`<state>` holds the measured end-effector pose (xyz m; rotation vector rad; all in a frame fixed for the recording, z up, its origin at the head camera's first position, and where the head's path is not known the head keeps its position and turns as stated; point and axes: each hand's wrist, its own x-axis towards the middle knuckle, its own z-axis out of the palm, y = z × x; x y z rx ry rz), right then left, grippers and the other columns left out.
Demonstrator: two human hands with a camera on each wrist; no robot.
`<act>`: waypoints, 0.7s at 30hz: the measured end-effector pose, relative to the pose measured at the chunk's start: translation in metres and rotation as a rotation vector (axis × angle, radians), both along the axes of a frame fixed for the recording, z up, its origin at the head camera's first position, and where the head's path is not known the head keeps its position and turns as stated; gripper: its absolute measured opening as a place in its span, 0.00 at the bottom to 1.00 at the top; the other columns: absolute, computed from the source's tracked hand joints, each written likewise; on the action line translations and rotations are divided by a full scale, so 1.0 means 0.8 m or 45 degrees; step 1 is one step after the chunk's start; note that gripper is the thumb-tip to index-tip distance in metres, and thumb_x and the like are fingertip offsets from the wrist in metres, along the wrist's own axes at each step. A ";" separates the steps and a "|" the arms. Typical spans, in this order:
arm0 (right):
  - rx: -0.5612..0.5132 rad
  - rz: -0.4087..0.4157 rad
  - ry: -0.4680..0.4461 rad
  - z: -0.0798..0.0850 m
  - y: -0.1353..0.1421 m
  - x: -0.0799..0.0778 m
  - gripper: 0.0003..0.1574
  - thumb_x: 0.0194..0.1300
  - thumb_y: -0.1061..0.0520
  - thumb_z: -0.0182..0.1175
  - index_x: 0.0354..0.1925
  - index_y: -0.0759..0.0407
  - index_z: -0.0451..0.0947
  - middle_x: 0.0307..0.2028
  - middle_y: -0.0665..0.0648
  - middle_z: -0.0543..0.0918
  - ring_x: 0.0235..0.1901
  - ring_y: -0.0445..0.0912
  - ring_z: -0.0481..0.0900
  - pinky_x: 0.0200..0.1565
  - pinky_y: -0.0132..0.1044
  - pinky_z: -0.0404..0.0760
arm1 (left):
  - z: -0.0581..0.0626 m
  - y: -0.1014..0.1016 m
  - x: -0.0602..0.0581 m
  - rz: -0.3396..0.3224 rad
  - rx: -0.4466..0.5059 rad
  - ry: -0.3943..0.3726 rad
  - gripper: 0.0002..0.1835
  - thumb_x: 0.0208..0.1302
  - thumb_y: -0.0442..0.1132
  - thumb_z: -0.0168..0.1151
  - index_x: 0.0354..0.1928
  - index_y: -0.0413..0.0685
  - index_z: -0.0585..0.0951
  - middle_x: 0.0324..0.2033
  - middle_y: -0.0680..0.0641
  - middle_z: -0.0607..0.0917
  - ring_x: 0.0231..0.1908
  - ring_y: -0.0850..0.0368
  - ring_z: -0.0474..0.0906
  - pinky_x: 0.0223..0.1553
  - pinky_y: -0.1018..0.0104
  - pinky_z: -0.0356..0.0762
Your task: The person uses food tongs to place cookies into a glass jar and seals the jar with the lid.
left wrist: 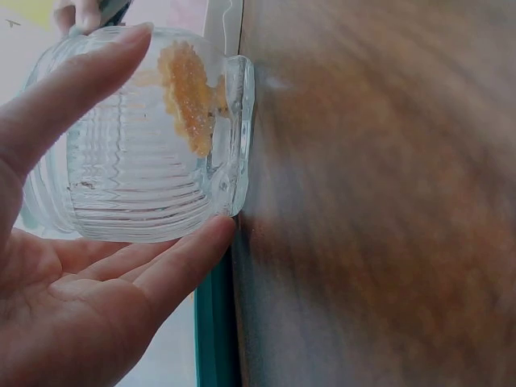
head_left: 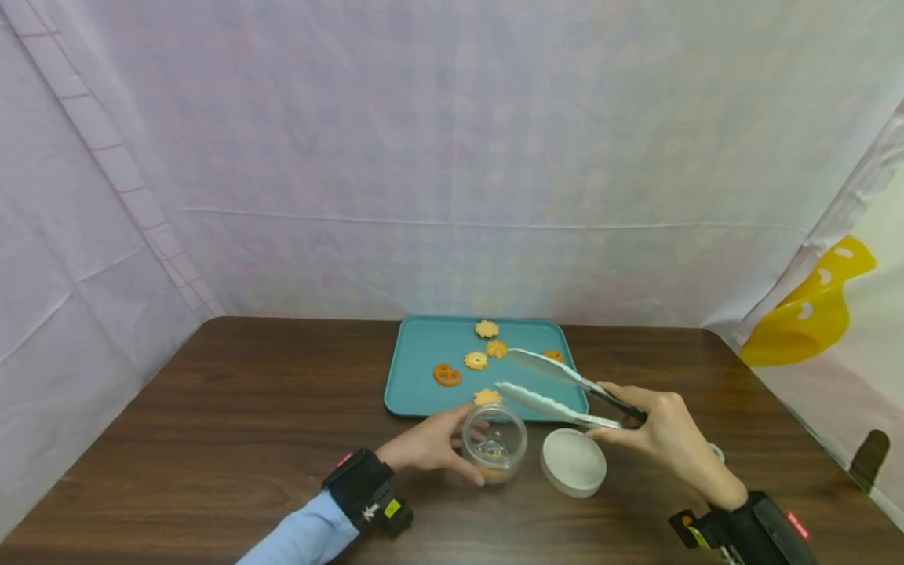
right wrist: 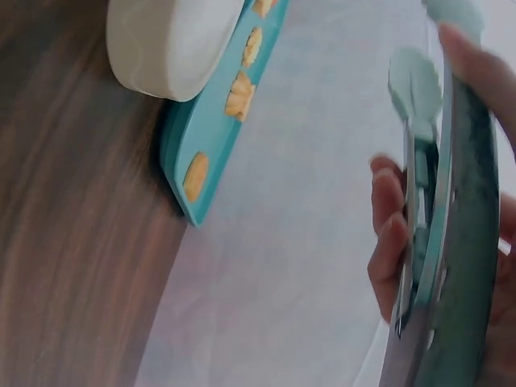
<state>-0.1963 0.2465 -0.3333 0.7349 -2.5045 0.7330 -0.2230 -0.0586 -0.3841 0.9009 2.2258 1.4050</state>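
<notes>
My left hand (head_left: 434,443) holds a clear ribbed glass jar (head_left: 504,431) upright on the table, thumb on one side and fingers on the other. Inside, near the bottom, a scalloped biscuit (left wrist: 187,97) shows through the glass. In my right hand (head_left: 664,435) is a pair of tongs (head_left: 540,402) with pale, scalloped tips. The tong arms are spread apart over the tray's right part, with nothing between them. A blue-green tray (head_left: 417,345) lies just beyond the jar, bearing several biscuits (head_left: 476,361) and pretzels (head_left: 448,375).
Right of the jar, a round white lid (head_left: 574,463) rests on the dark wooden table (head_left: 282,392). Behind the table hangs a pale cloth (head_left: 452,157), and more cloth covers both sides. A yellow shape (head_left: 812,314) shows on the right-hand cloth.
</notes>
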 end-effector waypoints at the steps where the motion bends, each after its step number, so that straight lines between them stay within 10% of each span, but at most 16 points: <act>1: 0.008 -0.027 -0.009 0.001 -0.001 -0.002 0.35 0.37 0.51 0.72 0.46 0.65 0.78 0.20 0.46 0.77 0.18 0.30 0.68 0.17 0.25 0.69 | 0.000 0.000 0.000 -0.002 0.000 0.001 0.46 0.35 0.31 0.74 0.61 0.43 0.62 0.54 0.39 0.71 0.54 0.47 0.70 0.52 0.71 0.71; 15: 0.176 -0.182 -0.231 -0.022 -0.021 -0.049 0.43 0.38 0.40 0.69 0.46 0.68 0.77 0.11 0.44 0.55 0.12 0.35 0.46 0.14 0.26 0.48 | 0.002 -0.001 0.000 -0.002 -0.013 -0.004 0.44 0.36 0.32 0.73 0.60 0.43 0.63 0.54 0.40 0.71 0.54 0.47 0.69 0.53 0.69 0.71; 21: 0.214 -0.142 -0.200 -0.036 -0.029 -0.060 0.44 0.34 0.37 0.70 0.42 0.68 0.79 0.28 0.64 0.83 0.18 0.41 0.74 0.19 0.34 0.74 | 0.002 -0.001 0.000 -0.007 -0.003 -0.023 0.43 0.37 0.31 0.73 0.59 0.42 0.63 0.55 0.41 0.71 0.54 0.47 0.69 0.52 0.69 0.71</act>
